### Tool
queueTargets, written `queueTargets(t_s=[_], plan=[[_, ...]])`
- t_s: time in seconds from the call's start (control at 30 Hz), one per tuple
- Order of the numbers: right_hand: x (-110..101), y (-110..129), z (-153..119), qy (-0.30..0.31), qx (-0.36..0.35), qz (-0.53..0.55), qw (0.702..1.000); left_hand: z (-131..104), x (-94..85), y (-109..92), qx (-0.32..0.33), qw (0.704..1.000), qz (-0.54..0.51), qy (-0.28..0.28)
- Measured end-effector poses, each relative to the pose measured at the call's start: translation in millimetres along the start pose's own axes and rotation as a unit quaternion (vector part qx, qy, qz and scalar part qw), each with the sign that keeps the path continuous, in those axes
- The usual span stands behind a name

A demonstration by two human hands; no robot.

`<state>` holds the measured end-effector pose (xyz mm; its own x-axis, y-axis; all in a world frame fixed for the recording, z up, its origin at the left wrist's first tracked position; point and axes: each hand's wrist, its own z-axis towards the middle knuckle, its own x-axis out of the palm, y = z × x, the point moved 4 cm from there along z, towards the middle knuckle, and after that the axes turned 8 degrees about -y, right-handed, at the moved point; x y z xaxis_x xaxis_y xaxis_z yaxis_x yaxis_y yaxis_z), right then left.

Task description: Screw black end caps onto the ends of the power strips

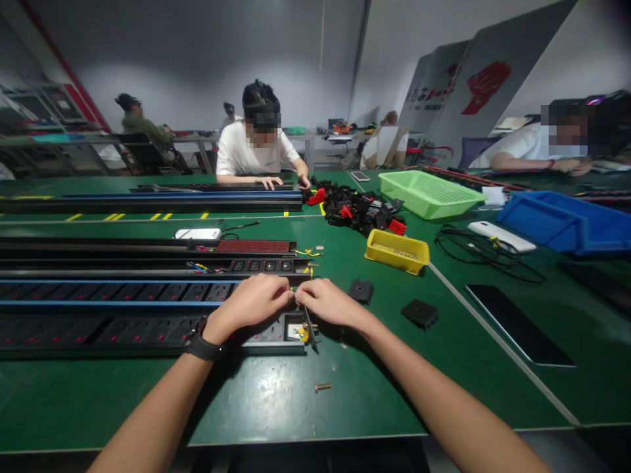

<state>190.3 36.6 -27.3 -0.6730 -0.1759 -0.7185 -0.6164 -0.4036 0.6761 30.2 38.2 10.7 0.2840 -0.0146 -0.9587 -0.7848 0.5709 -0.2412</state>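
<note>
I'm holding my left hand [256, 301] and right hand [328, 303] nearly together by the right end of the socket strips [138, 330], which are lying along the green surface's [246, 401] near edge. Both hands' fingertips are pinching together — on what, I cannot tell. A bolt [323, 387] is lying nearer that edge.

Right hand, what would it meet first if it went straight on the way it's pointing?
Probably the left hand: the right hand points leftward at it, the two close together, though depth between them is hard to judge.
</note>
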Motion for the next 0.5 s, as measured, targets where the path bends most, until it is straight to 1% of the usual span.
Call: queueTargets(t_s=[0.13,0.33,0.5], plan=[[-0.7,-6.1,1.2,0.005,0.003,0.02,1.0,0.2,0.4,0.0,-0.014,1.0,-0.013,-0.003],[-3.2,-6.5,-0.8,0.003,-0.001,0.016,1.0,-0.2,-1.1,-0.6,-0.024,0.999,-0.02,-0.011],[-5.1,-6.9,-1.8,0.012,0.014,-0.003,1.0,-2.1,-2.1,1.9,-0.033,0.996,-0.076,-0.014]])
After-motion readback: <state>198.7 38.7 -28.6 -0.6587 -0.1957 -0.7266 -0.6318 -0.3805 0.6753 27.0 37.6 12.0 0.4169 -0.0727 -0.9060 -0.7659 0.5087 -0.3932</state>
